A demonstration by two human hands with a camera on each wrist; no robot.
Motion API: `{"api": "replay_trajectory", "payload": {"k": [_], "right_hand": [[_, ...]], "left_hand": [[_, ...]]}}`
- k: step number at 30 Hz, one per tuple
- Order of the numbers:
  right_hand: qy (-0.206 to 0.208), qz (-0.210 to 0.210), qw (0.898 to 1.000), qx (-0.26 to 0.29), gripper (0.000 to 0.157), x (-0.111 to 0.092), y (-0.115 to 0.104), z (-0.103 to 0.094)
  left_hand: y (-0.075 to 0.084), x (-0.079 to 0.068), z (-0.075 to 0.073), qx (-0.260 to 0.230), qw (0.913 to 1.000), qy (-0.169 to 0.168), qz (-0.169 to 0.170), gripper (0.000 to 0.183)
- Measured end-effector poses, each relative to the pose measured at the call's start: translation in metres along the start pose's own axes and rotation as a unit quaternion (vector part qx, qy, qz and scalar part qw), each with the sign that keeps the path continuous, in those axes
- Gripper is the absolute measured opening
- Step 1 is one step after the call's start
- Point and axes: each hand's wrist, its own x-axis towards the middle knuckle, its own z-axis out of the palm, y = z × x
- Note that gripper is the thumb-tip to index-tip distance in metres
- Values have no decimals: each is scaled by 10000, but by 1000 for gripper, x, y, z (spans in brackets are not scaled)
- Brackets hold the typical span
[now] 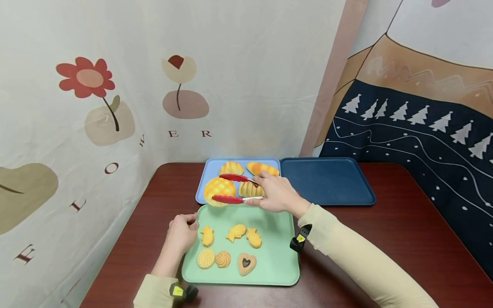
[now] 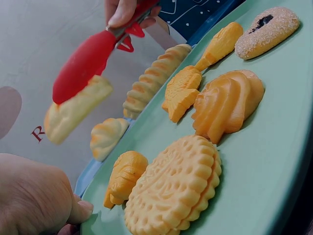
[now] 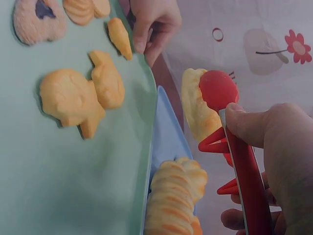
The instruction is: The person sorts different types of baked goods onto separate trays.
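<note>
My right hand [image 1: 278, 193] grips red-and-metal tongs [image 3: 247, 181] over the light-blue tray [image 1: 199, 193]. Between the tongs' red tips is a round yellow bun [image 1: 217, 188], raised above that tray in both wrist views. At the left edge of the green tray [image 1: 275, 261], my left hand [image 1: 182, 233] pinches the rim near its far corner. On the green tray lie several fish-shaped biscuits [image 1: 207, 236], a round biscuit [image 1: 206, 259], a swirl cookie [image 1: 223, 259] and a heart-shaped cookie [image 1: 246, 264] with a dark centre.
Other breads stay on the light-blue tray: a shell-shaped roll [image 1: 231, 167], an orange-topped bread [image 1: 263, 168] and a ridged loaf [image 2: 154, 78] partly behind my right hand. A bare dark-blue tray [image 1: 327, 182] adjoins on the right. A printed curtain [image 1: 246, 77] hangs behind the brown table [image 1: 165, 188].
</note>
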Motion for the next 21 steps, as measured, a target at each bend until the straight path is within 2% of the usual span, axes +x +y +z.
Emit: {"api": "replay_trajectory", "payload": {"k": [12,21], "right_hand": [[-189,355,9991,110,82,25,9,13],[-202,371,9991,54,79,33,11,21]], "left_hand": [[2,-2,-1,2,10000,-40,-21,37],[2,-4,-2,-37,10000,-33,-44,37]]}}
